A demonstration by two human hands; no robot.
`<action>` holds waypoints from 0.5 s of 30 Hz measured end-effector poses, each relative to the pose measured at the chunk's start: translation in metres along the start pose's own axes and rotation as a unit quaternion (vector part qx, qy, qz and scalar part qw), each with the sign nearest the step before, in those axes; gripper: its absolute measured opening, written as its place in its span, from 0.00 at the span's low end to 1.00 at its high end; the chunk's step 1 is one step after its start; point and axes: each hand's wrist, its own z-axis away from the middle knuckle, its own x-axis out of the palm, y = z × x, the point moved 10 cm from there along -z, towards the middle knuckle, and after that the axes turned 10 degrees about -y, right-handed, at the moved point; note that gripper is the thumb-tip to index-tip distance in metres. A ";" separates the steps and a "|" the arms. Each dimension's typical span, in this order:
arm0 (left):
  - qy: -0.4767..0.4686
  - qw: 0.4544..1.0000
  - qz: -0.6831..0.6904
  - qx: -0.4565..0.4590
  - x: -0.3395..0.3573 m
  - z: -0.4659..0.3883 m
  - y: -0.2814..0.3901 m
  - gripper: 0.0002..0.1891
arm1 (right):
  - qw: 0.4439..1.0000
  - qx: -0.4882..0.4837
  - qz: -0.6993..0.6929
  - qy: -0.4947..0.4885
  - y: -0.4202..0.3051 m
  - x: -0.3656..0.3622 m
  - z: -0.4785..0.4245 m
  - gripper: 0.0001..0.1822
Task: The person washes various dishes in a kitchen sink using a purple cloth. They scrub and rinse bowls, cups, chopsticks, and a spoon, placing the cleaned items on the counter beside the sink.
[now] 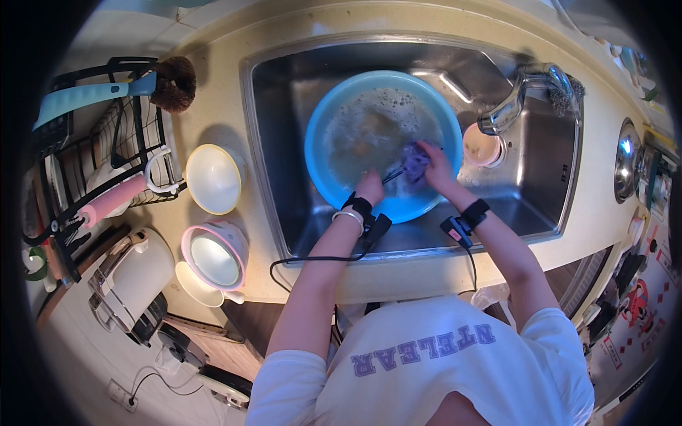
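Note:
A light-blue plastic basin [316,125] of cloudy, sudsy water stands in the stainless steel sink [282,112]. My right hand [438,168] grips a purple scrubbing cloth or mesh [415,162] over the basin's right side. My left hand [370,187], over the near edge of the water, holds thin dark sticks, perhaps chopsticks [393,177], whose far ends reach the purple scrubber. Whatever lies below the suds is hard to make out. A pink cup [480,145] stands in the sink right of the basin, close under the faucet's spout.
The chrome faucet [503,114] reaches over the sink's right side. On the left counter are a white bowl [213,178], stacked bowls [214,258] and a black wire rack [141,128] with a blue-handled brush [90,98]. A round metal lid [628,160] lies at right.

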 end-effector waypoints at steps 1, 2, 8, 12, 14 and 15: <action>0.018 1.000 -0.010 -0.006 -0.003 -0.004 0.003 0.32 | 1.000 0.017 0.001 0.014 0.000 -0.013 0.004 0.32; 0.032 0.999 -0.023 -0.010 -0.005 -0.007 0.005 0.29 | 0.999 -0.008 0.028 0.029 -0.011 -0.026 0.009 0.33; 0.117 0.990 0.047 -0.061 -0.031 -0.014 -0.001 0.24 | 0.995 0.001 0.073 0.063 -0.033 -0.081 0.028 0.36; 0.244 0.969 0.049 -0.014 -0.060 -0.001 0.023 0.30 | 0.995 0.009 -0.064 0.070 -0.030 -0.091 0.034 0.34; 0.293 0.956 -0.016 -0.005 -0.071 0.003 0.043 0.32 | 0.993 0.005 -0.091 0.079 -0.029 -0.090 0.039 0.32; 0.303 0.953 -0.021 -0.012 -0.074 0.003 0.048 0.31 | 0.993 0.009 -0.090 0.073 -0.028 -0.088 0.042 0.32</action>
